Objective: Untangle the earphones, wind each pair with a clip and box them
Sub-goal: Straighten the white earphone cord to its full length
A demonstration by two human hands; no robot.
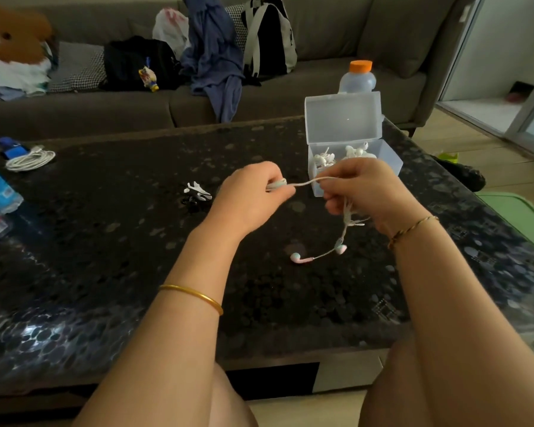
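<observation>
**Long axis runs left to right**

Nearest me, the pink earbuds [302,258] hang down to the desk [105,272] from my right grip [363,192], which is closed round the bunched cord [348,211]. Its free length runs leftward to my left grip [253,192], pinching the end. Clips [198,192] lie just left of that; the open box [389,164] sits beyond my right grip.

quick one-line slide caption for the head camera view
Left hand and right hand pull an earphone cable taut above the table, pink earbuds hanging below, beside an open clear box of earphones.
</observation>
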